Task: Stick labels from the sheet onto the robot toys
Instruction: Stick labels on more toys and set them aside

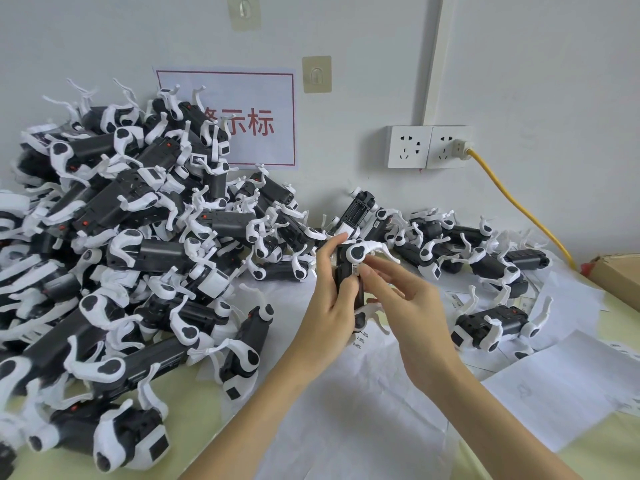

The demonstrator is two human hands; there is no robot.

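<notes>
Label going onto one black-and-white plastic robot dog toy, held up at the centre of the frame.

Judging by the layout, most of the work is left: a big heap of robot toys fills the left of the frame, a smaller scatter of toys lies at right centre, and which of them already carry labels cannot be told. The white label sheet lies on the table just below the held toy, a few small printed labels visible on it. The left hand wraps its fingers and thumb around the toy's dark body, holding it upright. The right hand has its fingertips close together, seemingly pressing a small white label onto the body.
</notes>
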